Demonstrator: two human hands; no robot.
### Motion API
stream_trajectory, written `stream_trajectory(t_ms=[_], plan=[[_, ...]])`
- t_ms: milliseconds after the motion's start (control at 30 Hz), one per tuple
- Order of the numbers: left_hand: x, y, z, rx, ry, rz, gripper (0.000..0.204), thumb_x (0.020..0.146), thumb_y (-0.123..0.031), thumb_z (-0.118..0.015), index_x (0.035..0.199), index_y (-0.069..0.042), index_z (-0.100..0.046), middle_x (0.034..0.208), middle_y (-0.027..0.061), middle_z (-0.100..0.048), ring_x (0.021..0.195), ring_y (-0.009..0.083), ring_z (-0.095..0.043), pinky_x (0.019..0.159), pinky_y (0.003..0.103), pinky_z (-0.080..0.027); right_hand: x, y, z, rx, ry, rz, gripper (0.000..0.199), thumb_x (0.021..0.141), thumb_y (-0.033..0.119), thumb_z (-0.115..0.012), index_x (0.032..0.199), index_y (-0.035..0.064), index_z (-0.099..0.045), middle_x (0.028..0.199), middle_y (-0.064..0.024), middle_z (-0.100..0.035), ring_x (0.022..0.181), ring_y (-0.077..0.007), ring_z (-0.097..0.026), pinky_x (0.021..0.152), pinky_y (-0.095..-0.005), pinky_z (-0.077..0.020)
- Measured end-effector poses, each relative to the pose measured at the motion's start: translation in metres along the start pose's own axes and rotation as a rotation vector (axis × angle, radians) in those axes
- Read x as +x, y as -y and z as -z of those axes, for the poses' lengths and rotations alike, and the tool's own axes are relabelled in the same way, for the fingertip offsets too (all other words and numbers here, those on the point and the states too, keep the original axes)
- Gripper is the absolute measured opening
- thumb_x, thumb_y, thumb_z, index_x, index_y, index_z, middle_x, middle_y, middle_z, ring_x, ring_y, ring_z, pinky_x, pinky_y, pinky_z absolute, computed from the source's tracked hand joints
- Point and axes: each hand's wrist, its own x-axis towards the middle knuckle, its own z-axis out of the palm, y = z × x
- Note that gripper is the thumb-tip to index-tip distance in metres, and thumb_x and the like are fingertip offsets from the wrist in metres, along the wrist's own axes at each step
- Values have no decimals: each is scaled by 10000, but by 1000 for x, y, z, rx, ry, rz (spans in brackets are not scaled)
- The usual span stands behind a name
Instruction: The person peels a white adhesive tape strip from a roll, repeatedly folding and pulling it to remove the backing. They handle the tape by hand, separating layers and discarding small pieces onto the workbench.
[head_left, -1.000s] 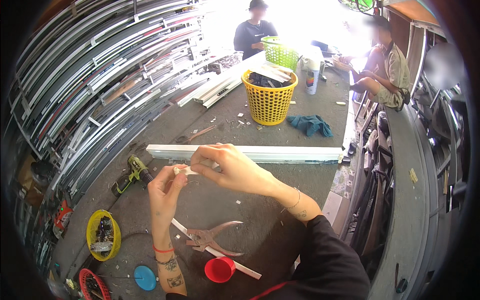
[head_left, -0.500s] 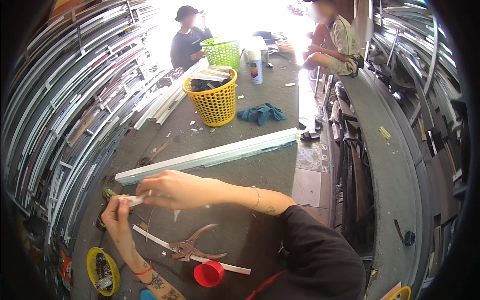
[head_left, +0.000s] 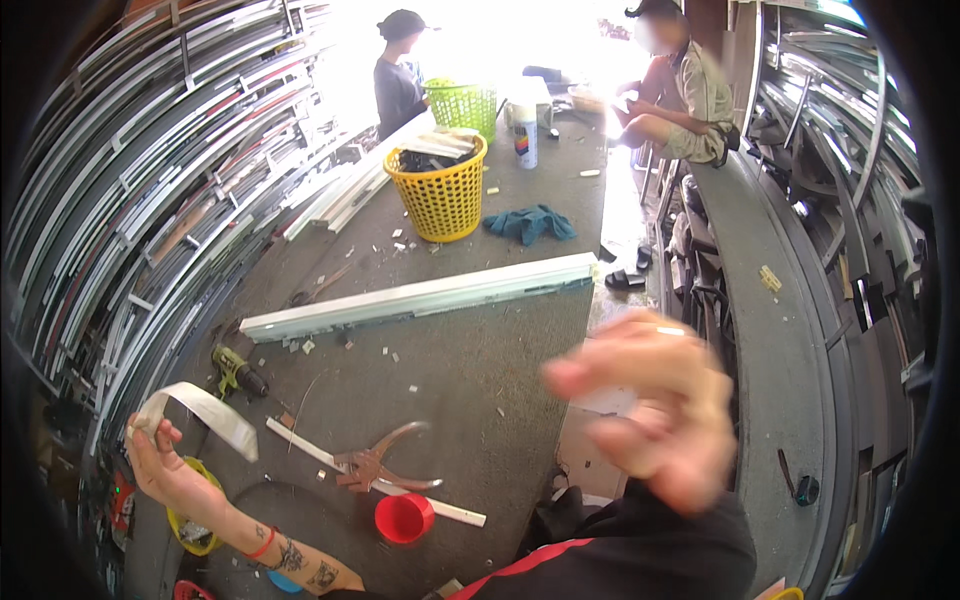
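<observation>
At the left, my left hand (head_left: 160,462) is closed on one end of a pale, flat, flexible strip (head_left: 210,412), which arches over and hangs down to the right. My right hand (head_left: 655,405) is raised at the right, blurred by motion. Its thumb and forefinger are apart with nothing visible between them. On the table between my hands lie pliers-like cutters (head_left: 368,468) with spread handles, across a thin white strip (head_left: 455,512). A red cup (head_left: 404,518) stands beside them. A green and black power drill (head_left: 238,372) lies beyond my left hand.
A long white profile (head_left: 420,298) crosses the grey table. Behind it stand a yellow basket (head_left: 437,205), a teal cloth (head_left: 530,224), a spray can (head_left: 526,140) and a green basket (head_left: 463,112). Two people are at the far end. Stacked profiles line both sides.
My hands have moved apart: the right swung far to the right, the left moved left and down with the strip, now showing as a long curve. The drill has come into fuller view.
</observation>
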Motion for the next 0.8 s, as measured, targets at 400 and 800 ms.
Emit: stream_trajectory(t_ms=[400,800], plan=[[-50,-21,-66,475,324,-396,175,935,-97,-495,972,23,-616,942,74,-600,788,148,-559,676,276,-444,-10,53,90,-346,-126,195,339,997,447,-382,829,201,-543,897,94,-541,657,-102,-522,631,-295,-383],[-52,-29,-83,480,483,-390,98,852,-53,-562,908,8,-616,908,94,-596,827,223,-535,709,327,-434,-6,26,-4,236,-718,1027,288,987,176,-423,1233,115,-557,609,45,-434,459,-60,-339,542,-227,-360]])
